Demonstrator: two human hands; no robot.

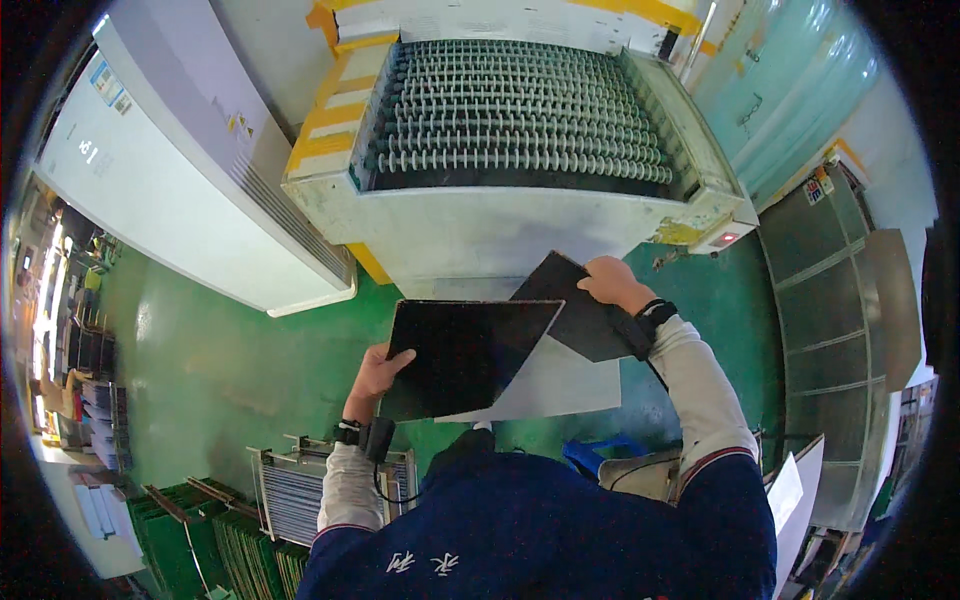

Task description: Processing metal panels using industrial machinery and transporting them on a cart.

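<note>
1. Left hand point(376, 372): fingers clamped on left edge of black, flat, four-sided panel point(460, 355).
2. Right hand point(614, 284): fingers clamped on dark-grey flat panel point(588, 322), partly behind the black one.
3. Both panels: near the white, disc-roller machine point(500, 225).

Floor point(220, 370): green, a little shiny; the machine point(500, 225) stands on it.
Left of machine: one white cabinet point(190, 170), standing on the floor.
Nearer than machine: a rack point(300, 490), its foot hidden.
</note>
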